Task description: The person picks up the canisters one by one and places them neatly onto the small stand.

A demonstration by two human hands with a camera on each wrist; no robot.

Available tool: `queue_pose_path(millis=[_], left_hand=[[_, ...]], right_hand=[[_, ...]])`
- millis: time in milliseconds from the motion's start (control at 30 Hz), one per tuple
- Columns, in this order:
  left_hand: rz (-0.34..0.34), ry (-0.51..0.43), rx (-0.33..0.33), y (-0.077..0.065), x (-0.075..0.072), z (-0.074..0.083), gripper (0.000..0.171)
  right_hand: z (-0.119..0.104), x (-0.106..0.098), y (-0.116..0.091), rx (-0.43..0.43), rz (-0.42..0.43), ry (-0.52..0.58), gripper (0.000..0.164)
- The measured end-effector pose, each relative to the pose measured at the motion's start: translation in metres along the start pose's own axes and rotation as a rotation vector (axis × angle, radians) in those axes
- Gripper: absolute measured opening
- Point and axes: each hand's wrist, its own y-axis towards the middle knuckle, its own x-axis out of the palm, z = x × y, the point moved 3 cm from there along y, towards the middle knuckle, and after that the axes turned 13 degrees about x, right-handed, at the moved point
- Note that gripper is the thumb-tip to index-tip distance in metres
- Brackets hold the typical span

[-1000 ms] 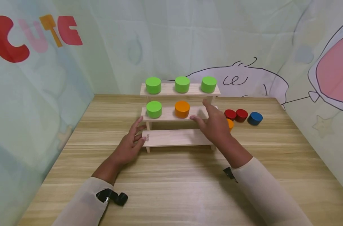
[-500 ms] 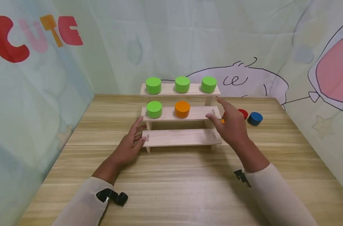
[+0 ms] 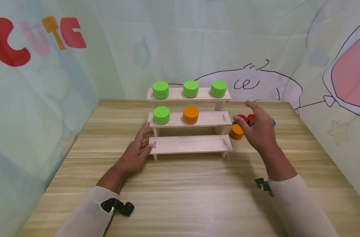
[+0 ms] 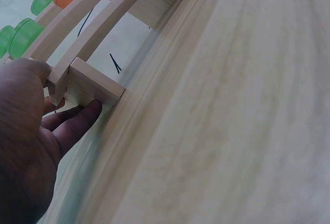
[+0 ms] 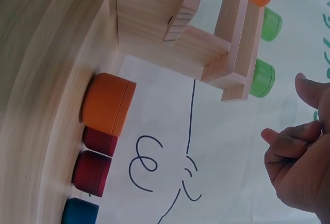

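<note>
A three-tier wooden display stand (image 3: pixel 191 144) stands on the table. My left hand (image 3: pixel 134 153) holds its left end, the thumb by the lowest shelf and the fingers against the side panel (image 4: pixel 98 82). The top shelf bears three green discs, one at its right end (image 3: pixel 218 89). On the middle shelf sit a green disc (image 3: pixel 161 115) and an orange disc (image 3: pixel 190 115); the lowest shelf is bare. My right hand (image 3: pixel 261 133) holds nothing, its thumb and index finger apart, above the loose discs right of the stand. An orange disc (image 5: pixel 107 103) there is nearest the stand.
Two red discs (image 5: pixel 92 172) and a blue disc (image 5: pixel 80 211) lie on the wood-grain table (image 3: pixel 180 197) behind the loose orange one, partly hidden by my right hand in the head view. A printed cloth backdrop (image 3: pixel 168 39) encloses the back and sides.
My right hand has moved right, from over the middle shelf's right end to over the loose discs, uncovering that shelf end and the loose orange disc. My left hand has stayed put.
</note>
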Motion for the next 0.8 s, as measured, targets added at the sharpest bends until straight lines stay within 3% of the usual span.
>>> queue_pose_path(millis=[200, 533, 800], left_hand=[[0.001, 0.0, 0.007, 0.0, 0.0, -0.001, 0.08], [0.001, -0.007, -0.002, 0.001, 0.0, -0.002, 0.08], [0.001, -0.012, -0.001, 0.001, 0.0, -0.001, 0.08]], right_hand=[[0.004, -0.005, 0.001, 0.063, -0.004, 0.008, 0.065], [0.014, -0.007, 0.006, 0.071, 0.01, 0.0, 0.063], [0.03, 0.008, 0.01, 0.194, -0.153, -0.023, 0.062]])
